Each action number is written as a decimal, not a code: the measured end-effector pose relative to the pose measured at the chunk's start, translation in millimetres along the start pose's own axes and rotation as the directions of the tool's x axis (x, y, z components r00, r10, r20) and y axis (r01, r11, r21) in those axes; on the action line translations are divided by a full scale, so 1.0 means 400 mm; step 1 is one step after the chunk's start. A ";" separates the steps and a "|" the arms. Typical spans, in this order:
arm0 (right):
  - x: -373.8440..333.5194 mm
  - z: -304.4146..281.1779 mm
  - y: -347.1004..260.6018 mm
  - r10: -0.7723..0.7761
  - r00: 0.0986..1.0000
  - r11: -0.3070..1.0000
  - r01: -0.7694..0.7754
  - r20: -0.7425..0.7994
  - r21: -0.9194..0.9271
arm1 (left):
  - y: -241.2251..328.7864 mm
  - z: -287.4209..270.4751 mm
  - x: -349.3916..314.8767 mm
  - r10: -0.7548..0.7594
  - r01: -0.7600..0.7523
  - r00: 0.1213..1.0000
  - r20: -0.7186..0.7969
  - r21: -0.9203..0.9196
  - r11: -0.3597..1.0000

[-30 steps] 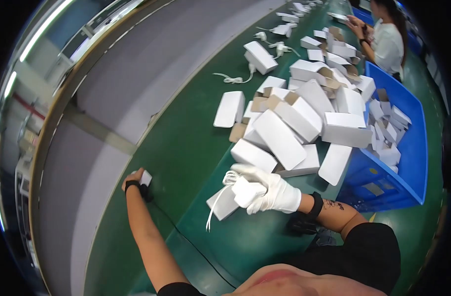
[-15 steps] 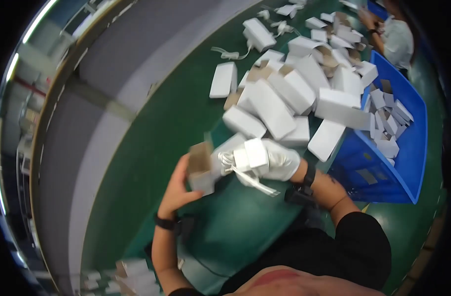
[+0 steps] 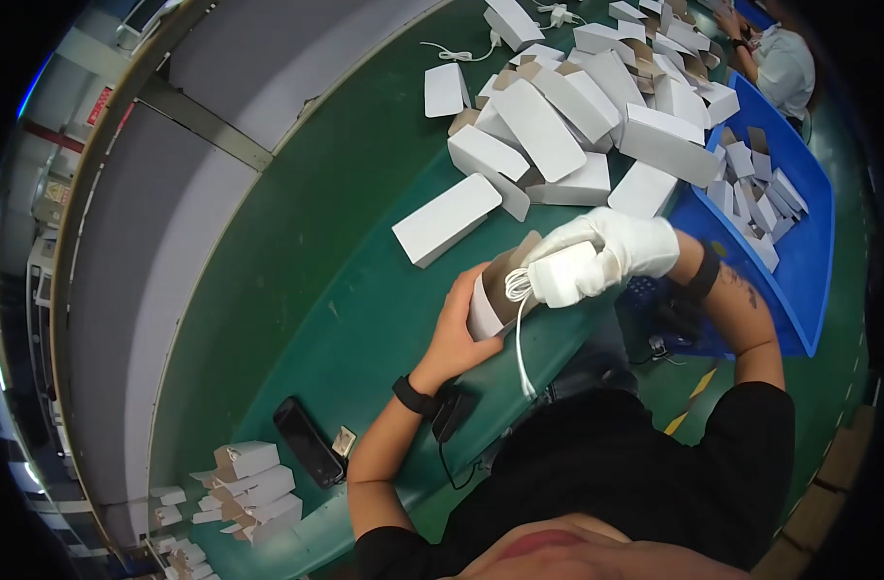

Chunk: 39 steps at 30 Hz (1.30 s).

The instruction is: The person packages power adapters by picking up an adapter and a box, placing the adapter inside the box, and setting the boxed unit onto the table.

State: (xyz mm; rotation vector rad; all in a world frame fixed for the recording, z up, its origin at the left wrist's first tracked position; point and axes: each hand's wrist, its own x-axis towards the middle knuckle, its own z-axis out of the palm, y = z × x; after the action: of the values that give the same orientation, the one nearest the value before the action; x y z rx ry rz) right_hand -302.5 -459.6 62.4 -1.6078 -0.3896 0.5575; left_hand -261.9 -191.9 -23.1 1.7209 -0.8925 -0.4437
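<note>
My bare left hand (image 3: 458, 327) grips a small white carton (image 3: 488, 307), whose brown inside shows at its open end. In my white-gloved right hand (image 3: 621, 253) is a white power adapter (image 3: 564, 275) with its cable coiled against it. The adapter is at the mouth of the carton, and one loose end of cable hangs down in front of it. How deep the adapter sits, if at all, I cannot tell. Just beyond my hands lies a closed-looking white box (image 3: 448, 220) on the green table.
A heap of white boxes (image 3: 538, 126) covers the far table. On the right stands a blue crate (image 3: 785, 314) holding small cartons. A dark phone (image 3: 307, 442) and more cartons (image 3: 258, 488) lie at lower left. Another person (image 3: 782, 68) works at the far right.
Carton and adapter were apart; now they meet, with the carton moved right and the adapter slightly right and turned. The view has shifted, bringing the phone into sight.
</note>
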 end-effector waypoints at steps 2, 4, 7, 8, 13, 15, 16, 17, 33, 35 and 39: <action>-0.004 -0.004 -0.009 -0.018 0.999 0.993 0.021 0.031 -0.117 | -0.001 0.013 0.005 0.017 -0.015 0.999 -0.041 0.062 0.998; -0.006 0.013 -0.055 0.128 0.992 0.955 -0.121 0.010 -0.271 | -0.001 0.019 0.006 0.019 -0.015 0.999 -0.051 0.084 0.996; 0.012 0.002 -0.064 0.238 0.971 0.897 -0.225 -0.013 -0.381 | 0.012 0.029 0.017 0.082 -0.063 0.993 -0.080 0.214 0.975; 0.022 -0.014 -0.058 0.268 0.963 0.874 -0.245 -0.006 -0.420 | 0.020 0.034 0.021 0.089 -0.073 0.994 -0.067 0.205 0.976; 0.051 0.036 -0.137 0.239 0.970 0.379 -0.130 -0.038 -0.916 | 0.039 0.030 0.033 0.093 -0.087 0.996 -0.001 0.340 0.936; 0.059 0.063 -0.127 0.265 0.962 0.312 -0.152 -0.068 -0.938 | 0.040 0.031 0.031 0.066 -0.069 0.998 0.022 0.431 0.900; 0.066 0.075 -0.116 0.286 0.954 0.246 -0.159 -0.085 -0.956 | 0.037 0.035 0.029 0.066 -0.071 0.997 0.027 0.427 0.901; 0.068 0.080 -0.109 0.307 0.946 0.180 -0.162 -0.101 -0.970 | 0.029 0.039 0.025 0.087 -0.080 0.996 -0.004 0.362 0.929; 0.083 0.072 -0.082 0.173 0.985 0.429 -0.059 0.018 -0.901 | -0.021 0.043 0.023 0.140 -0.121 0.981 -0.132 0.143 0.982; 0.083 0.074 -0.108 0.191 0.982 0.399 -0.065 0.013 -0.914 | -0.026 0.050 0.024 0.138 -0.121 0.978 -0.155 0.111 0.986; 0.095 0.050 -0.099 0.263 0.964 0.530 -0.115 0.034 -0.840 | -0.018 0.043 0.018 0.158 -0.142 0.979 -0.130 0.125 0.982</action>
State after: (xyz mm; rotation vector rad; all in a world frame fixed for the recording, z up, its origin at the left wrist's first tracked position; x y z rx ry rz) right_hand -279.8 -417.4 95.7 -2.5837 -0.6714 0.7252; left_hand -266.4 -207.7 -34.6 1.7509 -0.9538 -0.1715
